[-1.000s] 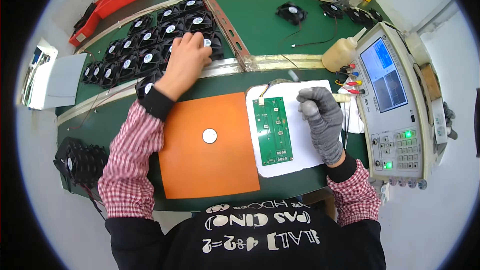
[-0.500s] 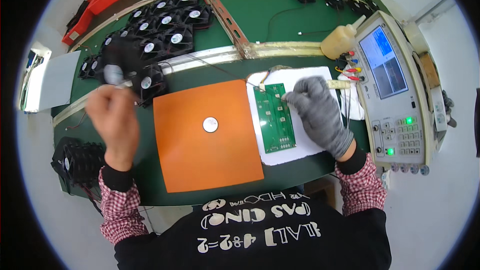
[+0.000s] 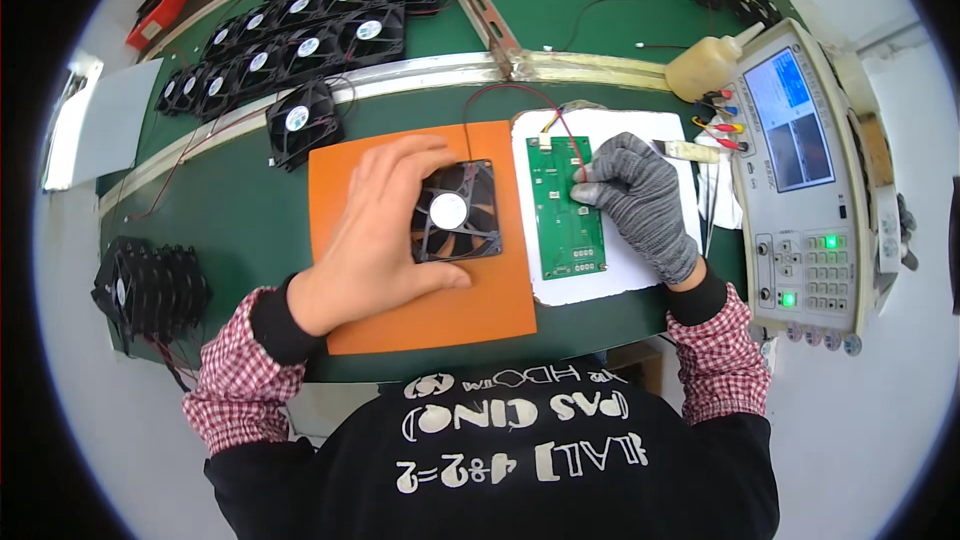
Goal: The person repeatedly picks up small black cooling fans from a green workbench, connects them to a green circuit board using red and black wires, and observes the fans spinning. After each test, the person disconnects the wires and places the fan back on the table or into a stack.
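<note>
A square black cooling fan [image 3: 457,240] with a round white centre label lies on the orange mat [image 3: 400,325]. My bare left hand [image 3: 370,235] curves around its left side, fingers spread along the top edge and thumb stretched out below. The fan's thin red cable [image 3: 527,89] arches up and over to my right hand [image 3: 640,200], which wears a grey glove. Thumb and forefinger there pinch the cable's end above a green circuit board [image 3: 563,230]; the fingers hide the tip. Under the board is a white sheet [image 3: 625,275].
Rows of black fans [image 3: 300,45] stand at the far left, with another fan [image 3: 300,125] nearer. More fans [image 3: 150,290] are stacked at the left edge. On the right are a test instrument [image 3: 800,190] with a lit screen and a bottle [image 3: 700,68]. A metal rail [image 3: 475,0] divides the bench.
The fan, blurred in my left hand at the left before, now lies on the orange mat, and that hand has spread beside it. My right hand still pinches over the board. The view has shifted.
</note>
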{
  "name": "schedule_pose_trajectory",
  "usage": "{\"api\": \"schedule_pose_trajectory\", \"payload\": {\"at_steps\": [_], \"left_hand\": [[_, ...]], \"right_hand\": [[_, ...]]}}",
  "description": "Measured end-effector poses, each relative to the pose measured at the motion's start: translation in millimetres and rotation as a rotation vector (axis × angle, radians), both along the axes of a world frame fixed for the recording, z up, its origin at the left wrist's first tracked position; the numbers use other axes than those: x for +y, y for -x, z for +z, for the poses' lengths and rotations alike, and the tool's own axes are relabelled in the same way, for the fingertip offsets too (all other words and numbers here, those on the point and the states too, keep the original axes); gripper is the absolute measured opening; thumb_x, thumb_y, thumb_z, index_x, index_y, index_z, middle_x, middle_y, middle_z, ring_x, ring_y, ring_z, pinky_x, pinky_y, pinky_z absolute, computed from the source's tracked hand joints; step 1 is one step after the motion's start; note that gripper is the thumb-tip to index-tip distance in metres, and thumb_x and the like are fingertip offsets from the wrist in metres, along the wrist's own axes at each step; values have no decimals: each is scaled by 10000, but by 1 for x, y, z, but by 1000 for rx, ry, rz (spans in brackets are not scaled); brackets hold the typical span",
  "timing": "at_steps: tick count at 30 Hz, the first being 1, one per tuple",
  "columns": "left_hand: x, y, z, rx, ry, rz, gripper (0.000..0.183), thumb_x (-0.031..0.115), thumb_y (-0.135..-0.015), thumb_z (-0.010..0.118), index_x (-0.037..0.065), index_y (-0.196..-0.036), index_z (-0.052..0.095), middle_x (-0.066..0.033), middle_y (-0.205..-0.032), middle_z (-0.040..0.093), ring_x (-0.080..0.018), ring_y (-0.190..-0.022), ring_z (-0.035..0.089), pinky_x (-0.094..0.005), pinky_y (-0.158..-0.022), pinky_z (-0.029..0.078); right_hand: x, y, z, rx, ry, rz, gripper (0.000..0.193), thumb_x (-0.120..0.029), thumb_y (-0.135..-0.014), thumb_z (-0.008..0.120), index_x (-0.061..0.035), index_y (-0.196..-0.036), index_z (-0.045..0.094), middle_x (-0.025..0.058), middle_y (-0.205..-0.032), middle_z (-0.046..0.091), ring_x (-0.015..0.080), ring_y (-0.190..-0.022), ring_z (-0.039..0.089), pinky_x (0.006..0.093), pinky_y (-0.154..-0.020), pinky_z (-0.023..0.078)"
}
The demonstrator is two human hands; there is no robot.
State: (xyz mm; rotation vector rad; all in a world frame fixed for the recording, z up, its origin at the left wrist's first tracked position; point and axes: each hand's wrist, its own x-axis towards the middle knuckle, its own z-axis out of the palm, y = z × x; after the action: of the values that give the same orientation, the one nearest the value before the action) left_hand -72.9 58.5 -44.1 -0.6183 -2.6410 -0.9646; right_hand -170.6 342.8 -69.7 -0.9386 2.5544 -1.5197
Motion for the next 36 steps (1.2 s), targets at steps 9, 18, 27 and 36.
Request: {"api": "schedule_pose_trajectory", "payload": {"at_steps": [9,18,27,36], "left_hand": [[9,-7,3,288,189,52,856,292,-557,900,13,-1278,532,-144,-1149,571,-347,-1055,524,-437,-921,411],[-5,-49,58,-827,-1009,-493,420,294,-923,644,-13,-1198,565,-173,-1129,628,-302,-1031,610,-398,-869,489],[24,-32,43,1027,24,3,433,62,-830,586,80,-1236,436,-120,-974,591,-258,-797,579,-423,-600,489],[-37,130,9,438,791,577,429,161,-613,823,76,-990,636,-80,-992,545,-273,-964,507,-388,-819,400]], "right_hand": [[-4,4,-1,-7,-15,49,167,22,-680,771,9,-753,620,90,-812,583,230,-789,598,338,-733,502],[7,3,0,-54,3,-1,166,-5,-716,772,3,-761,612,87,-829,590,218,-800,614,332,-754,514],[-5,1,-2,141,-157,18,156,-78,-721,773,-27,-822,665,101,-849,619,267,-823,629,365,-758,517],[1,-6,3,86,185,-228,174,-23,-809,746,-16,-965,669,32,-858,656,96,-743,592,245,-708,495]]}}
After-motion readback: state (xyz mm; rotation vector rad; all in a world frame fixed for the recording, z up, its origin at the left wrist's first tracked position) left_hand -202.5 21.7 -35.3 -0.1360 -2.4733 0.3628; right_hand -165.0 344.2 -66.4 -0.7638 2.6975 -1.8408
